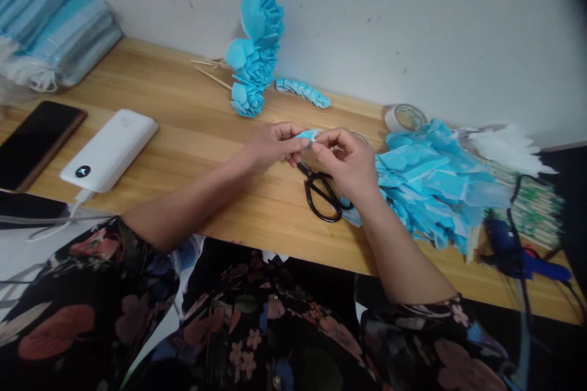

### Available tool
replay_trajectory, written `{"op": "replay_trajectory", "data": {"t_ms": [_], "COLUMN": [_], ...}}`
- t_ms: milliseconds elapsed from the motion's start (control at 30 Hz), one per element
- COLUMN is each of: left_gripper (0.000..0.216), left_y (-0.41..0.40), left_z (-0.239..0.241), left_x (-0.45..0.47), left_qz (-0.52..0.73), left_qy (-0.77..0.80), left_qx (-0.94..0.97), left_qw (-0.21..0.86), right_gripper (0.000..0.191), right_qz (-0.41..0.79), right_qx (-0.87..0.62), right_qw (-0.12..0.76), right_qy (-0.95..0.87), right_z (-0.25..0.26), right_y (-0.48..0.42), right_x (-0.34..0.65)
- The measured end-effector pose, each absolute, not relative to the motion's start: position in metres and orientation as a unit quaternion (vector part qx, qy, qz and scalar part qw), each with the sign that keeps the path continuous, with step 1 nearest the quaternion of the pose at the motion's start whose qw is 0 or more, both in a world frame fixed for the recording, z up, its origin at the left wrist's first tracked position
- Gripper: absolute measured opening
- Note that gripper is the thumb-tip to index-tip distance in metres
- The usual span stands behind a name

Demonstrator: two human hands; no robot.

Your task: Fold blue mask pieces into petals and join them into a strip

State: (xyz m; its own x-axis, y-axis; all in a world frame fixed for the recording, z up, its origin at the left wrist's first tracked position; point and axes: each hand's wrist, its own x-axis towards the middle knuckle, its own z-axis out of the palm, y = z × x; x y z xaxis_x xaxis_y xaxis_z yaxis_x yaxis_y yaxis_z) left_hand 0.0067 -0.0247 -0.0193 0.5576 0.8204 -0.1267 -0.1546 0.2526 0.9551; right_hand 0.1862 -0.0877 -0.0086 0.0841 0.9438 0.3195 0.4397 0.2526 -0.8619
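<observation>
Between the fingertips of both hands is a small folded piece of blue fabric (308, 134) with a white underside. My left hand (275, 145) pinches its left end, and my right hand (347, 159) grips its right end between thumb and forefinger. Black-handled scissors (323, 197) lie on the table just below the hands, their blades partly hidden. Behind the hands, a row of small folded blue pieces (302, 91) rests near the wall. Blue fabric flowers (257, 52) on wooden sticks lie to its left. A heap of cut blue fabric pieces (431, 177) is right of my right hand.
At the left are a phone (39, 143), a white power bank (110, 149) with a cable, and a stack of blue masks (55, 18). Toward the right stand a tape roll (406, 117), white pieces (509, 148), green-and-white packets (536, 214) and a blue glue gun (543, 269).
</observation>
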Motion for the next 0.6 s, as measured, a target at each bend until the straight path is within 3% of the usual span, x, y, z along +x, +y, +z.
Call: {"op": "replay_trajectory", "data": {"t_ms": [167,367,600], "left_gripper": [0.017,0.043,0.033], "left_y": [-0.026,-0.028,-0.028], "left_z": [-0.017,-0.005,-0.003], "left_x": [0.007,0.008,0.008], "left_qz": [0.333,0.328,0.335], "left_qy": [0.324,0.334,0.354], "left_qx": [0.505,0.462,0.457], "left_qw": [0.728,0.753,0.744], "right_gripper": [0.007,0.007,0.006], "right_qz": [0.237,0.212,0.213], "right_qx": [-0.562,-0.57,-0.553], "right_qw": [0.476,0.466,0.475], "right_qy": [-0.633,-0.642,-0.65], "right_z": [-0.007,-0.007,-0.007], "right_y": [-0.088,-0.087,-0.087], "right_x": [0.187,0.188,0.188]}}
